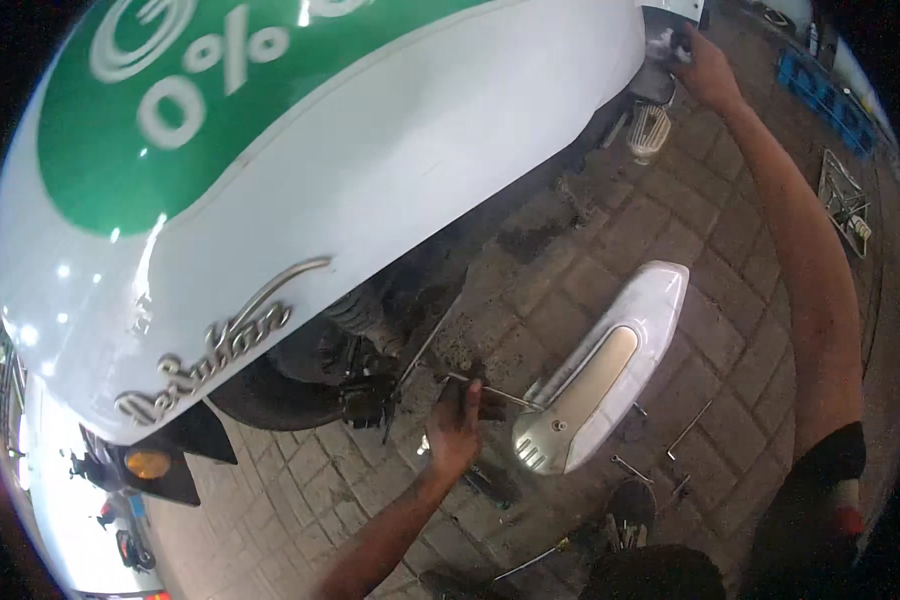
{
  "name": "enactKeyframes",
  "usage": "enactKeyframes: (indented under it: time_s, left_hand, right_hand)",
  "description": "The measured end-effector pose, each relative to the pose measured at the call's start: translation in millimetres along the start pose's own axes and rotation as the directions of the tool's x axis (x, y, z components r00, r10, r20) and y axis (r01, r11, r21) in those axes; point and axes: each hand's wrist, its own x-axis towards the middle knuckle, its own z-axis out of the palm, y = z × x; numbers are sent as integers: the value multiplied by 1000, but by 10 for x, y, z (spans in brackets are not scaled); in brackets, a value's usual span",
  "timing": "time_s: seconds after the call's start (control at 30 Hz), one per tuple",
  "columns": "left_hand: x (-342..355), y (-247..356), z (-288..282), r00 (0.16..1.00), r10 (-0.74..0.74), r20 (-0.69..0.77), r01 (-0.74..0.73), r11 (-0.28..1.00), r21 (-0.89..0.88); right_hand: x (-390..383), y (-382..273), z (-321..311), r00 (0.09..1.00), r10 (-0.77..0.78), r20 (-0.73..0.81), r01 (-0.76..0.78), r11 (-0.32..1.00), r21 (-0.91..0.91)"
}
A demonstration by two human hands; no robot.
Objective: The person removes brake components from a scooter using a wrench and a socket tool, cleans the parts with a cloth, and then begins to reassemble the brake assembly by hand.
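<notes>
Okay, so the thin metal tool (510, 397) was in the left hand (455, 430), fingers curled around it, right by the dark parts under a big white-and-green scooter (420, 200). The right hand (708, 75) was way up at the scooter's far end, against some part there; couldn't tell how tight its grip was. A white-and-beige cover panel (610, 370) lay on the brick paving (690, 190) between the arms, with a small wrench (630, 468) near it and a blue crate (825, 95) further off.
</notes>
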Motion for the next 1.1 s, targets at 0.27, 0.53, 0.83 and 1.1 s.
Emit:
enactKeyframes:
  time_s: [0.27,0.53,0.83,1.1]
  left_hand:
    - [146,-398,119,934,337,117,-355,845,400]
    - [94,-1195,701,753,631,185,156,-445,882]
    - [-35,-857,-186,955,31,295,-61,994,92]
    - [-984,-218,117,683,243,689,-124,968,-218]
  right_hand:
    - [-1149,-333,-1125,951,308,-10,-239,759,606]
    - [-1582,-1695,-2465,997,-72,11,52,804,593]
    - [-2205,-3488,-2819,339,-925,175,696,371,615]
    - [-3160,-3892,-2013,270,-720,640,-129,631,765]
